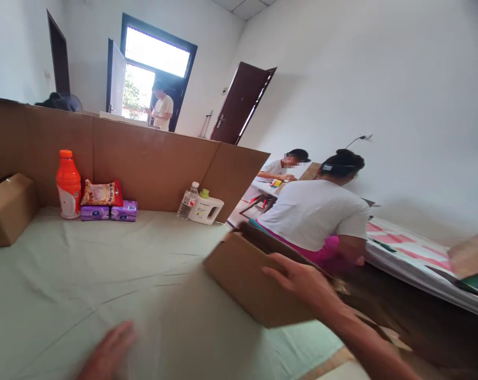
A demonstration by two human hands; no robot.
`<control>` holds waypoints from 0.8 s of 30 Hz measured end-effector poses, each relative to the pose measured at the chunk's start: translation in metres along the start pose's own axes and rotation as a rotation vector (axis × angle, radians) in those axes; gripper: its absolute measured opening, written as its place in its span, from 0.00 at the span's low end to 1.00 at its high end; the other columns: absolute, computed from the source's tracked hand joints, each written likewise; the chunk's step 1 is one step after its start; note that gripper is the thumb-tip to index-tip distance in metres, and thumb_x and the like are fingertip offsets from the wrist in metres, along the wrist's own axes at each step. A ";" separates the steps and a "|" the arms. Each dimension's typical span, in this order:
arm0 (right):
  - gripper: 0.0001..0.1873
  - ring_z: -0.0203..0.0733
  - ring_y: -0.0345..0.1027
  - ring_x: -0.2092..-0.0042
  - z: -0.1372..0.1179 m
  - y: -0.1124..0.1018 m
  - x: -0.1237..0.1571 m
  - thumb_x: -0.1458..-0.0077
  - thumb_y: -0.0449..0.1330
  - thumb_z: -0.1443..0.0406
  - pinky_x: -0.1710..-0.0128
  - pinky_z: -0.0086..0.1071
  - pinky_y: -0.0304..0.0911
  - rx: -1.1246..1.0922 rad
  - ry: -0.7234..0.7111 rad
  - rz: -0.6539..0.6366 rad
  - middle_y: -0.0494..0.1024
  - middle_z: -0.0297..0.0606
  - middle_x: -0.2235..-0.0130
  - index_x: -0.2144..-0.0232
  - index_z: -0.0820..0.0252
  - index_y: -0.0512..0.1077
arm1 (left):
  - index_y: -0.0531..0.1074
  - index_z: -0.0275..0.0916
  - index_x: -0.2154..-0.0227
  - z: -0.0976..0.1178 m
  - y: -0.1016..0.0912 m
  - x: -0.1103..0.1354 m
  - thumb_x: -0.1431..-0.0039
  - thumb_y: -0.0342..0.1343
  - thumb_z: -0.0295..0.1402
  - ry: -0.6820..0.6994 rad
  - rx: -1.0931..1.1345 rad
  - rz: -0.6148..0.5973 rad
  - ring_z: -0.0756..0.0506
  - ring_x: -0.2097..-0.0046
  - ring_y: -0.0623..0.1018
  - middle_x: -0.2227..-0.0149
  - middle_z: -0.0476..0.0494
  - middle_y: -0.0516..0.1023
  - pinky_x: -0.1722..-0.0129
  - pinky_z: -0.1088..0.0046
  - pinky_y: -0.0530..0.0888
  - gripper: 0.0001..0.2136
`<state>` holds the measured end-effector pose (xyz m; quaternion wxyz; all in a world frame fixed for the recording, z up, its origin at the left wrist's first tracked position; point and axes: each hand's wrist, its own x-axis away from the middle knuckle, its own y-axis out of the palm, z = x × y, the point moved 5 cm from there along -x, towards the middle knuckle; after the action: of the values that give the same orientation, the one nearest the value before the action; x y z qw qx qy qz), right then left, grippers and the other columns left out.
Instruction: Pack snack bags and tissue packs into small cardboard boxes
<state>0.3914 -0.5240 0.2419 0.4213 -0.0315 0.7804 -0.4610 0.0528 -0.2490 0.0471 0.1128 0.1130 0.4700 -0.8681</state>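
Note:
My right hand (pixel 296 277) grips the upper edge of an open cardboard box (pixel 255 279) at the right side of the cloth-covered table (pixel 152 258). Its thumb and fingers lie along the near wall of the box, and the box's inside is mostly hidden. Low in the picture, my left hand (pixel 111 348) is blurred by motion over the pale green cloth, apart from the box. How its fingers are set cannot be made out.
Along a cardboard screen (pixel 152 163) stand an orange bottle (pixel 68 184), a snack bag (pixel 101 193) on two purple tissue packs (pixel 95 212), a clear bottle (pixel 188 201) and a white jug (pixel 206 209). Another box (pixel 9 211) is far left. A seated person (pixel 314 214) is close on the right.

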 end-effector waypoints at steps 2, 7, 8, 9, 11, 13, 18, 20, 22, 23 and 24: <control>0.17 0.50 0.74 0.74 -0.060 0.021 0.006 0.42 0.54 0.47 0.76 0.40 0.62 -0.095 -0.175 -0.160 0.81 0.43 0.74 0.72 0.44 0.76 | 0.48 0.52 0.29 -0.018 -0.042 0.003 0.47 0.64 0.34 -0.164 0.021 0.132 0.29 0.33 0.66 0.30 0.37 0.60 0.39 0.46 0.70 0.45; 0.12 0.39 0.69 0.71 -0.220 0.031 0.048 0.36 0.52 0.67 0.68 0.33 0.59 -0.215 -0.758 -0.305 0.77 0.34 0.73 0.71 0.54 0.71 | 0.38 0.50 0.27 -0.028 -0.120 -0.004 0.47 0.65 0.47 -0.291 0.120 0.280 0.26 0.29 0.57 0.26 0.34 0.47 0.35 0.40 0.61 0.52; 0.14 0.38 0.66 0.73 -0.245 0.026 0.057 0.36 0.50 0.71 0.70 0.34 0.57 -0.241 -0.874 -0.292 0.76 0.33 0.75 0.72 0.55 0.70 | 0.36 0.50 0.27 -0.025 -0.127 -0.005 0.49 0.66 0.50 -0.293 0.180 0.261 0.25 0.29 0.56 0.26 0.34 0.46 0.36 0.40 0.62 0.54; 0.15 0.38 0.63 0.74 -0.264 0.019 0.065 0.37 0.49 0.74 0.71 0.34 0.55 -0.272 -0.959 -0.280 0.75 0.33 0.76 0.72 0.55 0.69 | 0.33 0.49 0.27 -0.023 -0.131 -0.005 0.49 0.66 0.52 -0.292 0.249 0.234 0.25 0.29 0.56 0.26 0.33 0.45 0.37 0.42 0.64 0.56; 0.17 0.38 0.61 0.76 -0.286 0.009 0.072 0.36 0.47 0.75 0.72 0.36 0.54 -0.345 -1.029 -0.295 0.74 0.33 0.76 0.72 0.56 0.69 | 0.29 0.50 0.28 -0.019 -0.134 -0.002 0.49 0.66 0.53 -0.298 0.357 0.188 0.25 0.30 0.58 0.26 0.34 0.45 0.38 0.45 0.69 0.58; 0.16 0.39 0.64 0.75 -0.291 0.002 0.067 0.33 0.49 0.70 0.72 0.36 0.57 -0.440 -1.021 -0.343 0.75 0.34 0.75 0.70 0.55 0.71 | 0.27 0.50 0.28 -0.021 -0.136 0.004 0.48 0.67 0.50 -0.318 0.385 0.178 0.26 0.30 0.59 0.25 0.35 0.44 0.37 0.47 0.68 0.58; 0.14 0.45 0.76 0.64 -0.259 0.015 -0.002 0.33 0.55 0.54 0.64 0.37 0.70 -0.678 -0.583 -0.291 0.82 0.39 0.66 0.63 0.50 0.77 | 0.34 0.52 0.28 -0.049 -0.160 0.027 0.51 0.69 0.47 -0.367 0.318 0.349 0.25 0.29 0.56 0.25 0.38 0.46 0.35 0.44 0.63 0.57; 0.13 0.44 0.76 0.65 -0.251 0.048 -0.041 0.35 0.55 0.55 0.65 0.36 0.70 -0.636 -0.435 -0.244 0.82 0.38 0.66 0.65 0.51 0.77 | 0.35 0.54 0.28 -0.062 -0.167 0.036 0.51 0.68 0.47 -0.404 0.300 0.393 0.25 0.30 0.58 0.26 0.40 0.47 0.36 0.43 0.64 0.56; 0.11 0.43 0.75 0.65 -0.262 0.096 -0.080 0.38 0.56 0.58 0.64 0.36 0.71 -0.546 -0.424 -0.248 0.83 0.38 0.63 0.65 0.54 0.78 | 0.34 0.55 0.28 -0.071 -0.166 0.042 0.50 0.67 0.45 -0.420 0.309 0.378 0.27 0.31 0.61 0.26 0.42 0.48 0.36 0.46 0.66 0.55; 0.10 0.44 0.75 0.62 -0.273 0.123 -0.100 0.40 0.57 0.61 0.62 0.37 0.71 -0.485 -0.445 -0.249 0.83 0.38 0.61 0.64 0.54 0.78 | 0.33 0.56 0.28 -0.074 -0.163 0.044 0.49 0.67 0.45 -0.425 0.305 0.362 0.28 0.31 0.62 0.26 0.43 0.48 0.36 0.47 0.67 0.55; 0.08 0.46 0.75 0.59 -0.287 0.151 -0.119 0.42 0.58 0.64 0.58 0.39 0.71 -0.447 -0.467 -0.261 0.83 0.38 0.59 0.63 0.54 0.78 | 0.33 0.57 0.28 -0.074 -0.158 0.046 0.49 0.67 0.45 -0.427 0.296 0.348 0.29 0.31 0.62 0.26 0.43 0.49 0.36 0.48 0.67 0.55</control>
<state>0.3222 -0.1870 0.2670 0.5087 -0.3272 0.7340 -0.3089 -0.0318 -0.1062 0.1187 0.3383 0.0223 0.2779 -0.8988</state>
